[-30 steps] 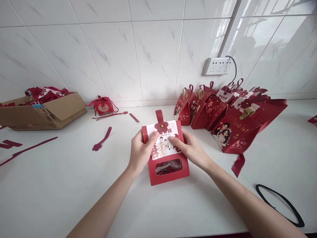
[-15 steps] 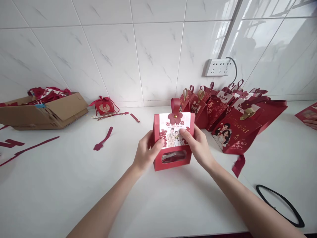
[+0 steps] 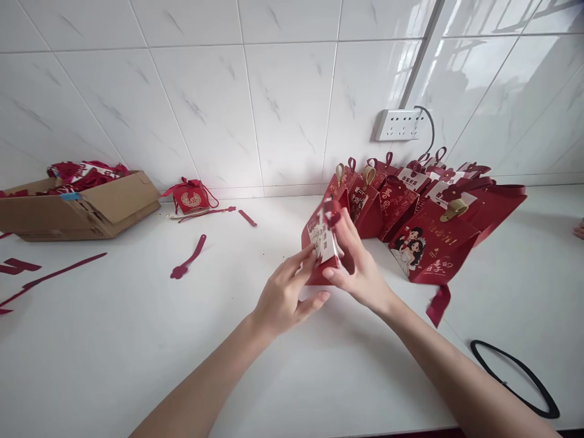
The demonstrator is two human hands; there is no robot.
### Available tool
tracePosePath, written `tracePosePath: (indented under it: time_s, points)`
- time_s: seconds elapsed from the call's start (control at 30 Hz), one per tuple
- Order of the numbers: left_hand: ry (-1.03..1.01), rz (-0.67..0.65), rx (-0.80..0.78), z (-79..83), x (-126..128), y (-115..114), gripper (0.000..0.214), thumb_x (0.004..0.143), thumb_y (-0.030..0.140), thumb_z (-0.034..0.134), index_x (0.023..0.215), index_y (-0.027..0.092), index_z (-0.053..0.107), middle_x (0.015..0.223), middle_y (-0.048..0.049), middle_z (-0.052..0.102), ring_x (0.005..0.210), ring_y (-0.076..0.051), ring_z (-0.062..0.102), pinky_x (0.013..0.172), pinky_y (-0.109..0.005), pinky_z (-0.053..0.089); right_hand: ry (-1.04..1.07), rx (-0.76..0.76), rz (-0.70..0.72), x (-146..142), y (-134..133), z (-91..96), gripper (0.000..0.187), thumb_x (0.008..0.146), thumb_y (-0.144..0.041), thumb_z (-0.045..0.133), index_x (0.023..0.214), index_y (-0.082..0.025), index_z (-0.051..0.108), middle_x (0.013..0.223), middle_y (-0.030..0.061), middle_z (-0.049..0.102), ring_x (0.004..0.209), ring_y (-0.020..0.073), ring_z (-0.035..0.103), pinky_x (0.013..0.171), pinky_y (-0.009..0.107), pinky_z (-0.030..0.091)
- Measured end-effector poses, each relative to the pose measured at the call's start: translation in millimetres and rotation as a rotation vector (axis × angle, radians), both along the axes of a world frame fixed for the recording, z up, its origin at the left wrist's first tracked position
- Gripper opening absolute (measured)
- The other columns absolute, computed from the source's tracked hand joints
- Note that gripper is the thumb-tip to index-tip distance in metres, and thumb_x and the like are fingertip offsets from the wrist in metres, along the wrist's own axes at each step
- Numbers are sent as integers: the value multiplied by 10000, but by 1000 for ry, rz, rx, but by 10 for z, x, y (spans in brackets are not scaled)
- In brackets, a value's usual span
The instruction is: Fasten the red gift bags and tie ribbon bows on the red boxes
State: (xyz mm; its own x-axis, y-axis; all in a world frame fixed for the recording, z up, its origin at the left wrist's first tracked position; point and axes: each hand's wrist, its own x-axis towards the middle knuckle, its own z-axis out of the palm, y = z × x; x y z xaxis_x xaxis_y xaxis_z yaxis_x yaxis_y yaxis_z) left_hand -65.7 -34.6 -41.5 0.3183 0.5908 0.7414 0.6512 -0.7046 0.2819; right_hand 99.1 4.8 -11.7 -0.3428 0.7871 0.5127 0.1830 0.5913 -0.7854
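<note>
A red gift box with a white printed band and a dark red loop on top is turned at an angle in front of me. My right hand grips its right side, thumb low near the front edge and fingers behind. Against the printed front rest the fingertips of my left hand; its thumb sticks out, apart from the box. The box's lower front is partly hidden by my hands. Just behind it stand several finished-looking red gift boxes with loops, the nearest showing a cartoon couple.
At the left is a cardboard box of red pieces. A small red pouch, a flower-ended strap and red strips lie nearby. A black oval band lies front right. Another person's fingertips show at the right edge.
The gift box has turned so its front faces more to the side, and moved slightly away. My left hand has loosened from its left side onto the front. The other person's red piece left view.
</note>
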Motion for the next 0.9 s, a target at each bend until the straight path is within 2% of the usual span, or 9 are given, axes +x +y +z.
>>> tracePosePath:
  time_s: [0.1,0.17,0.27,0.33,0.43,0.53,0.6,0.73,0.9]
  points:
    - [-48,1,-25,8,-3,0,292,886,283,461,1145,195,563,1092,-102,610,986,-200,605,818,-334,525,121,-104,4,12,39,-14,541,802,-636,464,1081,-197,614,1221,120,560,1167,305,502,939,439,436]
    - [-122,79,41,23,-7,17,216,863,203,492,1058,208,587,976,-65,607,927,-177,589,820,-330,510,220,-187,-24,3,41,-34,501,861,-611,369,941,-190,629,1024,90,646,973,258,600,837,391,490]
    - [-304,231,64,51,-6,42,219,805,211,583,1019,210,537,1014,-70,545,1019,-199,532,894,-376,471,290,-195,-114,-18,22,-53,434,895,-571,329,961,-221,578,977,50,637,918,208,588,810,329,490]
    - [-451,255,-60,69,2,43,245,782,258,614,986,214,485,1086,-77,513,1071,-209,514,915,-394,458,282,-191,-147,-26,14,-55,389,907,-548,325,940,-236,554,963,36,615,891,184,570,791,295,481]
    - [-652,216,-335,90,28,23,216,806,320,587,922,222,433,1128,-66,508,994,-181,567,851,-357,482,236,-201,-161,-27,41,-49,364,903,-539,345,801,-227,503,798,11,559,715,154,521,670,269,460]
    - [-770,199,-450,101,50,7,232,819,357,573,930,229,415,1113,-61,518,929,-162,588,770,-308,495,184,-171,-195,-17,103,-43,384,882,-553,383,714,-216,456,675,-13,479,619,136,454,585,256,419]
    - [-771,205,-452,101,48,13,231,820,356,572,936,228,419,1105,-61,520,960,-170,580,789,-313,488,143,-143,-226,-7,140,-40,387,872,-554,405,736,-207,505,697,0,511,662,149,488,606,263,429]
    - [-592,246,-326,92,-8,46,160,832,318,549,911,222,449,1074,-53,520,1054,-186,537,892,-356,452,75,-54,-294,11,148,-33,368,861,-519,456,956,-203,617,992,71,587,888,205,565,727,305,474]
    - [-390,273,-156,109,-96,63,107,828,275,541,836,212,455,1042,-63,519,1068,-198,526,857,-351,475,84,-131,-201,-15,89,-27,393,872,-461,469,1165,-203,517,975,70,637,868,207,598,770,344,483]
